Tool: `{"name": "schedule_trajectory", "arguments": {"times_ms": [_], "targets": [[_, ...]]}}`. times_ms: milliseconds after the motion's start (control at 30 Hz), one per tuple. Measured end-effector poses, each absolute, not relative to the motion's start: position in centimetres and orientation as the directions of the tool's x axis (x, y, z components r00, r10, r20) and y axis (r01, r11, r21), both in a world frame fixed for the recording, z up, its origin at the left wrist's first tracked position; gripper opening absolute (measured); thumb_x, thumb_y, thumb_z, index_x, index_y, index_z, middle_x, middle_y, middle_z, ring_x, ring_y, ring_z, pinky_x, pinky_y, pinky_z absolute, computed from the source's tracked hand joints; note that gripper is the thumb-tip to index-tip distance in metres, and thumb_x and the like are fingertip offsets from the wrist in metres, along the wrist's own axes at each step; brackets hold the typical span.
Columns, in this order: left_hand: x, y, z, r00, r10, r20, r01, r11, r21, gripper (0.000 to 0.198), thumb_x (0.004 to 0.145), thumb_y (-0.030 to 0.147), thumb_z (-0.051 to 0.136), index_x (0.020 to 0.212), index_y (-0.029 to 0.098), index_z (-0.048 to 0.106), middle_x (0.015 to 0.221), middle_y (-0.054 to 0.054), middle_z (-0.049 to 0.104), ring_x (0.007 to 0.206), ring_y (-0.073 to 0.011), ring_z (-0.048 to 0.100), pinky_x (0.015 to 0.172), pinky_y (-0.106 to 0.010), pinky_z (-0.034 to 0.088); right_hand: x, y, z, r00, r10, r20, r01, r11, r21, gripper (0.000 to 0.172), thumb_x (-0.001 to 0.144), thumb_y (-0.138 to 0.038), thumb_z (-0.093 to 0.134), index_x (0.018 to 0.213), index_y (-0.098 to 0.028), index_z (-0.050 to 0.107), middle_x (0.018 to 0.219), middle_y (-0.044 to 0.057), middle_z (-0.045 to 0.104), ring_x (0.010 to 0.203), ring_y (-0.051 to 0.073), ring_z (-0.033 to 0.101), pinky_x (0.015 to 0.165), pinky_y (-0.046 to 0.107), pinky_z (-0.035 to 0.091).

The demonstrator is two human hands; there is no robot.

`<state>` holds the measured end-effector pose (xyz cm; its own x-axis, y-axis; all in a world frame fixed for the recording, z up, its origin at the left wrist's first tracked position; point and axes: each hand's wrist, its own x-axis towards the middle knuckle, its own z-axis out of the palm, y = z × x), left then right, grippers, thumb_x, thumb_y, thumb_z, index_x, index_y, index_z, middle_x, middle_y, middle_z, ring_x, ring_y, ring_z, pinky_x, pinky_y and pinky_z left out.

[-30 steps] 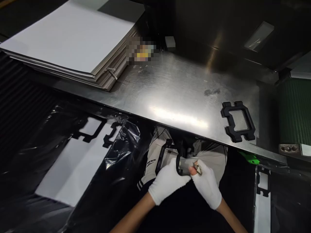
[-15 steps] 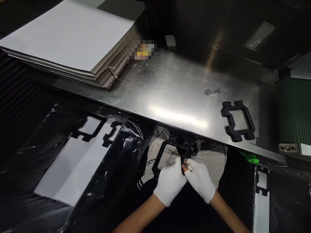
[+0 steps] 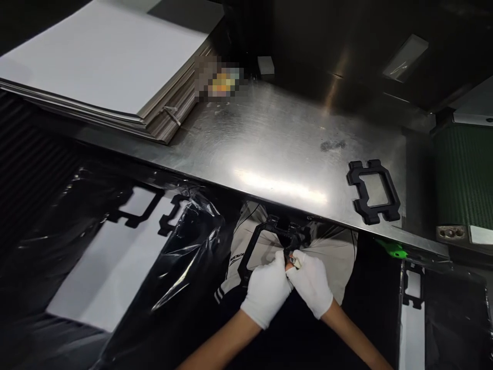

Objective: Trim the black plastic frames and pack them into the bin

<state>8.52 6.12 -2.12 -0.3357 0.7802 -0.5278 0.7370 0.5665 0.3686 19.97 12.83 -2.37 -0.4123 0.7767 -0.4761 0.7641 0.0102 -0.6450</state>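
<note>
In my lap, a black frame-shaped part (image 3: pixel 296 238) with notched edges is tilted below the table edge. White-gloved, my left hand (image 3: pixel 267 292) is closed on the lower right of this frame. My right hand (image 3: pixel 311 281), also gloved, is pinched around a small pale piece with a shiny tip (image 3: pixel 296 262), perhaps a blade; its exact kind is unclear. The two hands meet at the frame's corner, where the fingers hide the contact. A similar black frame (image 3: pixel 361 198) lies flat on the metal table, ahead and to the right.
The metal table (image 3: pixel 269 139) carries a tall stack of large white sheets (image 3: pixel 96 61) at left. Black plastic holds a white sheet (image 3: pixel 103 272) with black frames on it. At right are a green tool (image 3: pixel 393 250), another black frame (image 3: pixel 414 285) and a green ribbed block (image 3: pixel 456 174).
The view has shifted slightly, so everything sits a little further left. Both hands keep their grip, with the right hand moved slightly against the frame's corner.
</note>
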Motion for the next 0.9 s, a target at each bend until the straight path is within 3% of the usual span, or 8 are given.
{"name": "schedule_trajectory", "arguments": {"times_ms": [167,233,300,400,500,633,800,900], "targets": [[5.7,5.9,0.0,-0.284,0.77,-0.572,0.503,0.627,0.595,0.03,0.088,0.032,0.07,0.113,0.019,0.059,0.096,-0.006,0.073,0.095,-0.0286,0.074,0.086,-0.04,0.053,23.6,13.9,-2.5,-0.415,0.805,-0.424,0.519,-0.174,-0.837,0.041,0.093,-0.051,0.062,0.119,-0.019,0.065,0.099,0.006,0.068,0.089,0.021,0.063,0.083,0.031,0.05],[3.4,4.9,1.2,-0.089,0.788,-0.609,0.248,0.609,0.753,0.025,0.083,0.028,0.068,0.103,0.021,0.055,0.089,-0.001,0.066,0.073,-0.0193,0.065,0.07,-0.034,0.052,26.0,14.4,-2.7,-0.45,0.794,-0.408,0.473,-0.175,-0.863,0.062,0.096,-0.055,0.064,0.145,-0.02,0.055,0.13,0.011,0.066,0.117,0.024,0.063,0.105,0.036,0.05],[0.8,3.9,2.7,0.174,0.819,-0.546,-0.09,0.565,0.82,0.025,0.082,0.034,0.065,0.099,0.021,0.052,0.075,0.002,0.055,0.052,-0.0126,0.046,0.05,-0.029,0.037,28.0,14.8,-2.9,-0.499,0.758,-0.42,0.51,-0.135,-0.85,0.057,0.103,-0.056,0.059,0.148,-0.021,0.055,0.143,0.012,0.061,0.132,0.025,0.058,0.118,0.04,0.043],[-2.1,3.9,5.5,0.253,0.92,-0.301,-0.38,0.38,0.843,0.035,0.082,0.049,0.066,0.098,0.02,0.056,0.056,0.003,0.047,0.042,-0.0121,0.038,0.048,-0.03,0.025,29.5,15.2,-2.6,-0.567,0.625,-0.536,0.532,-0.219,-0.818,0.048,0.11,-0.061,0.049,0.126,-0.018,0.061,0.107,0.008,0.067,0.091,0.021,0.065,0.088,0.037,0.054],[-2.7,6.4,8.4,0.072,0.967,-0.244,-0.256,0.255,0.932,0.031,0.082,0.049,0.064,0.094,0.021,0.057,0.05,0.002,0.045,0.043,-0.0139,0.041,0.054,-0.034,0.034,29.4,16.5,-1.0,-0.561,0.602,-0.569,0.558,-0.233,-0.797,0.055,0.107,-0.068,0.053,0.126,-0.017,0.063,0.092,0.006,0.067,0.075,0.02,0.063,0.071,0.034,0.052],[-1.3,11.2,10.4,-0.109,0.948,-0.3,-0.136,0.285,0.949,0.032,0.085,0.038,0.062,0.109,0.017,0.06,0.058,0.007,0.047,0.047,-0.0102,0.041,0.059,-0.029,0.039,27.9,20.1,2.8,-0.515,0.826,-0.227,0.549,0.115,-0.828,0.056,0.112,-0.064,0.045,0.149,-0.026,0.062,0.148,0.01,0.064,0.141,0.026,0.058,0.122,0.043,0.042],[0.2,13.2,10.5,-0.099,0.937,-0.336,-0.083,0.328,0.941,0.039,0.083,0.039,0.068,0.113,0.015,0.063,0.069,0.006,0.05,0.053,-0.0085,0.042,0.058,-0.025,0.042,24.8,24.1,8.1,-0.426,0.905,-0.014,0.662,0.301,-0.686,0.045,0.11,-0.06,0.056,0.141,-0.028,0.065,0.096,0.002,0.072,0.079,0.02,0.068,0.074,0.033,0.054],[0.3,13.3,10.6,-0.09,0.938,-0.335,-0.06,0.33,0.942,0.038,0.083,0.039,0.066,0.111,0.014,0.063,0.072,0.004,0.052,0.057,-0.0092,0.045,0.056,-0.024,0.04,22.3,24.7,10.4,-0.61,0.76,0.224,0.593,0.625,-0.508,0.052,0.116,-0.056,0.046,0.16,-0.028,0.056,0.097,0.004,0.071,0.078,0.018,0.066,0.069,0.031,0.05]]}}
